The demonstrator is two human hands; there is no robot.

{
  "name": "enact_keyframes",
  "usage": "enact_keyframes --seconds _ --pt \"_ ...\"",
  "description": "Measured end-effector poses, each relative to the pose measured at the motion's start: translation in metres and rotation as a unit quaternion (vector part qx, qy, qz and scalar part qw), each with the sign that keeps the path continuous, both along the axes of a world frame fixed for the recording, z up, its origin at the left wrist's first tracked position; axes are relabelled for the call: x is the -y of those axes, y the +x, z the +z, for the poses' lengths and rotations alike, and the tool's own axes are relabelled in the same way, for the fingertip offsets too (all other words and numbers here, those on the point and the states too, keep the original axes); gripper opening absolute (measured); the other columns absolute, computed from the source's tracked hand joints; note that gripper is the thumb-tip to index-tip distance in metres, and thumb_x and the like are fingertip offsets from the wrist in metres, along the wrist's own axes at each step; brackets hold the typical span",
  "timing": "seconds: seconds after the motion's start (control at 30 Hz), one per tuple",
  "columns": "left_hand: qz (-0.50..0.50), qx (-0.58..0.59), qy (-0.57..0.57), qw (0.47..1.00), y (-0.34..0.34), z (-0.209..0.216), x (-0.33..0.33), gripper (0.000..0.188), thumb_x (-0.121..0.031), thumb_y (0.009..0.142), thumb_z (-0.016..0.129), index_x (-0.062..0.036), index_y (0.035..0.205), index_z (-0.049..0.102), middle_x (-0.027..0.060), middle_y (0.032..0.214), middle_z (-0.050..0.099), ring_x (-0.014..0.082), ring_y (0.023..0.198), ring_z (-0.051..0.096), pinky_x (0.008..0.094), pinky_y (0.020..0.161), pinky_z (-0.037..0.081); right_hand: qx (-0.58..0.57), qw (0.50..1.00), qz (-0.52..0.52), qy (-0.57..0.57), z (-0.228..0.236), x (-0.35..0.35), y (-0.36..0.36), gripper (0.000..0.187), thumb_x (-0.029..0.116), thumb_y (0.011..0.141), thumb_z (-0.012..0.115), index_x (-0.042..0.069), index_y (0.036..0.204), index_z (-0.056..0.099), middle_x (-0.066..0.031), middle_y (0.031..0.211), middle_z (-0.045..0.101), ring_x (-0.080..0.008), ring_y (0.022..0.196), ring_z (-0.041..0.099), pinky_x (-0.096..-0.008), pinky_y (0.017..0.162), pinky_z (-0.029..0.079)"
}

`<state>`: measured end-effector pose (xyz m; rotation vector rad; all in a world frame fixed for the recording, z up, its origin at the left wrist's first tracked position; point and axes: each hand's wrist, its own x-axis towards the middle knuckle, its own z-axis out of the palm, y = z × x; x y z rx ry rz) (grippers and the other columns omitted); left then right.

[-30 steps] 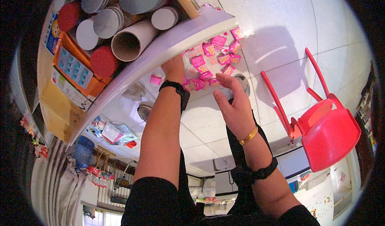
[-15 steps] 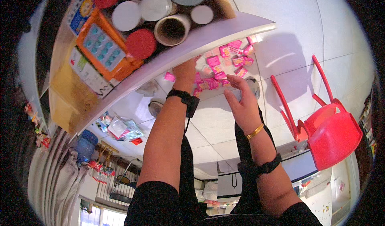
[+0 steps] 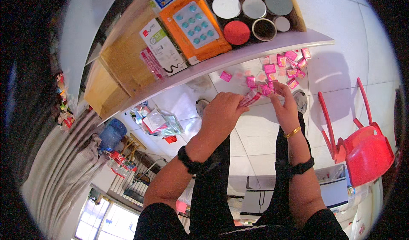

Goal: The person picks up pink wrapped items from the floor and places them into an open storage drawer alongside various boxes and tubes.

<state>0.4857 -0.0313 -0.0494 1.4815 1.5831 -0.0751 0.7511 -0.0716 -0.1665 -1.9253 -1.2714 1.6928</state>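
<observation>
My left hand (image 3: pixel 222 113) is closed around the near end of a row of small pink packets (image 3: pixel 251 97), held above the tiled floor between my legs. At the far end of that row, my right hand (image 3: pixel 285 108) has its fingers and thumb curled around the pink pieces. Loose pink packets (image 3: pixel 270 68) lie scattered on the floor just beyond both hands, and a single pink packet (image 3: pixel 226 76) lies off to the left. Exactly how the held packets are joined is too small to tell.
An open drawer (image 3: pixel 115 76) juts in above, holding several lidded jars (image 3: pixel 254 8), an orange pack (image 3: pixel 197 27) and a white box (image 3: pixel 162 46). To the right stands a red chair (image 3: pixel 368 155). Bagged items (image 3: pixel 157 123) lie on the floor at left.
My left hand has come back from beside the drawer's edge, now with pink packets in it. My right hand, spread before, has closed in on their far end. The view has shifted.
</observation>
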Motion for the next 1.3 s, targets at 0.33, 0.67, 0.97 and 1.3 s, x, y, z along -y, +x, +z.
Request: enact_keyframes --seconds 0.33,0.67,0.97,1.3 --pt "0.204 -0.062 0.158 0.964 -0.128 0.113 -0.003 0.028 -0.015 0.100 0.095 -0.0018 0.121 0.083 0.0129 0.106 0.083 0.0262 0.095 0.080 0.0413 0.085 0.062 0.002 1.000 0.001 -0.011 0.020 0.015 -0.047 0.052 0.029 0.116 0.082 0.004 0.159 0.069 -0.0226 0.152 0.077 -0.0356 0.142 0.073 -0.0466 0.123 0.055" --pt "0.310 -0.146 0.119 0.932 -0.312 0.055 -0.043 0.037 -0.020 0.111 0.086 0.0035 0.139 0.082 0.0147 0.107 0.088 0.0192 0.096 0.083 0.0373 0.088 0.065 -0.001 1.000 0.022 0.020 0.015 0.035 -0.081 0.050 0.028 0.116 0.082 0.003 0.158 0.070 -0.0196 0.148 0.080 -0.0328 0.141 0.074 -0.0449 0.122 0.056" --pt "0.278 -0.168 -0.045 0.945 -0.367 -0.033 -0.036 0.043 -0.008 0.106 0.086 0.0067 0.145 0.079 0.0200 0.109 0.090 0.0255 0.083 0.085 0.0413 0.077 0.068 -0.027 0.999 0.010 0.022 0.006 0.051 -0.097 0.048 0.027 0.118 0.079 0.002 0.158 0.070 -0.0187 0.149 0.079 -0.0305 0.141 0.075 -0.0428 0.122 0.056" --pt "0.281 -0.141 -0.074 0.947 -0.356 -0.038 -0.028 0.050 0.000 0.108 0.077 0.0114 0.156 0.069 0.0242 0.116 0.088 0.0305 0.098 0.087 0.0445 0.082 0.070 -0.019 0.999 0.022 0.017 0.008 0.055 -0.097 0.048 0.031 0.119 0.078 0.003 0.157 0.071 -0.0194 0.151 0.079 -0.0308 0.142 0.075 -0.0432 0.121 0.057"
